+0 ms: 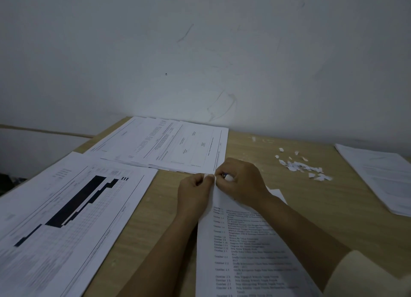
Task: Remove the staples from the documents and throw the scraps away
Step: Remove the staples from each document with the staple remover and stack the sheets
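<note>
A printed document [246,250] with a list of text lines lies in front of me, its far corner lifted off the table. My left hand [193,192] pinches that corner from the left. My right hand [240,179] pinches the same corner from the right, and a small dark-and-white object shows between its fingers; I cannot tell what it is. The staple itself is hidden by my fingertips. A pile of small torn paper scraps [304,166] lies on the wooden table [315,205] to the right of my hands.
A large sheet with a black bar chart [66,214] covers the left of the table. A stack of printed pages [169,145] lies at the back against the white wall. Another paper stack [382,176] sits at the right edge.
</note>
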